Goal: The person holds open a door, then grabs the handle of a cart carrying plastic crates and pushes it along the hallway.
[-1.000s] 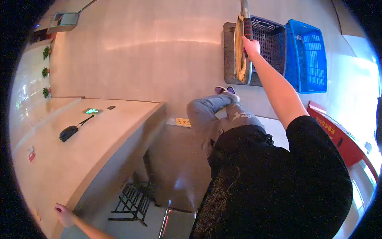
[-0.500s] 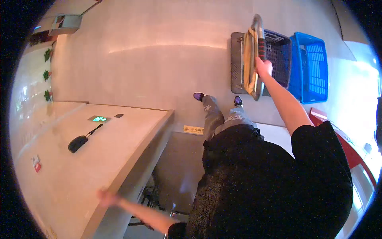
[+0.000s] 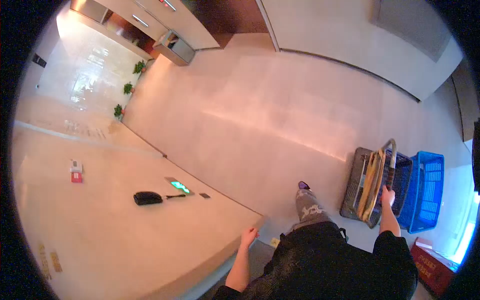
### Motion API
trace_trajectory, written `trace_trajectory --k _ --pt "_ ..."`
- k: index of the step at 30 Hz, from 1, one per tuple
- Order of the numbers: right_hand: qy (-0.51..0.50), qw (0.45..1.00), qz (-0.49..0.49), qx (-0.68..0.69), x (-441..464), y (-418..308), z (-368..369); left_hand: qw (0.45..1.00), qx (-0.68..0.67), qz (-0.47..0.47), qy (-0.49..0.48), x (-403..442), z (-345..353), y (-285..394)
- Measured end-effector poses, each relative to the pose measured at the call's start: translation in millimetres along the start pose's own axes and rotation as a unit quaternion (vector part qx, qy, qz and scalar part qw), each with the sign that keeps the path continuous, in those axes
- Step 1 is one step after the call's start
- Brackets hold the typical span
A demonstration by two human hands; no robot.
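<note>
My right hand (image 3: 387,196) is wrapped round the dark grip on the curved metal handle (image 3: 391,165) of a trolley. Yellowish-brown slats or board (image 3: 372,182) stand alongside the handle. On the trolley sit a dark slatted crate (image 3: 404,175) and, beside it, a bright blue plastic crate (image 3: 429,192). My left hand (image 3: 250,236) hangs by the corner edge of the pale wall (image 3: 210,240), fingers curled in, with nothing visible in them. Whether it touches the edge, I cannot tell.
A lit green exit sign (image 3: 180,187) and a black pouch-like thing with a strap (image 3: 147,198) are on the wall. Further off stand a metal bin (image 3: 175,47) and small green plants (image 3: 128,88). A red box with gold lettering (image 3: 432,265) is at lower right.
My view has turned, so the trolley appears lower and further right, and more of the room shows. My left hand has come forward along the wall edge. My right hand stays on the handle.
</note>
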State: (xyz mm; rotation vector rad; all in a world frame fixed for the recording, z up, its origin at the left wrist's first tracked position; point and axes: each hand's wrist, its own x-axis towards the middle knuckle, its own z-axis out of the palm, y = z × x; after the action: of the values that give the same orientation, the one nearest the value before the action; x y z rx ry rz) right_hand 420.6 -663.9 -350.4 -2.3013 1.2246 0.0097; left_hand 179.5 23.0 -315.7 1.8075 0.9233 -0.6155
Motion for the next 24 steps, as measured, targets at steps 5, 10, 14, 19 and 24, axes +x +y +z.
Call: trace_trajectory --k 5,10,14,19,24 --pt "-0.051 0.994 0.085 -0.052 -41.3 -75.6 -35.9 0.998 -0.009 -0.052 -0.047 70.0 -53.9 65.2" --pt "-0.006 0.993 0.099 -0.061 -37.8 -90.9 -14.3 0.992 0.07 -0.069 -0.076 119.5 -118.8 130.6" --pt "-0.02 0.989 0.115 -0.086 -26.7 -109.7 8.4 0.998 0.036 0.016 -0.051 165.2 -180.1 178.7" --pt "-0.035 0.985 0.163 -0.051 -52.3 -184.5 18.1 0.999 0.04 0.005 -0.01 214.6 -234.2 252.2" --pt "-0.017 0.999 0.019 0.023 -42.4 -146.3 83.6 0.994 0.088 0.034 -0.059 253.1 -279.2 311.8"
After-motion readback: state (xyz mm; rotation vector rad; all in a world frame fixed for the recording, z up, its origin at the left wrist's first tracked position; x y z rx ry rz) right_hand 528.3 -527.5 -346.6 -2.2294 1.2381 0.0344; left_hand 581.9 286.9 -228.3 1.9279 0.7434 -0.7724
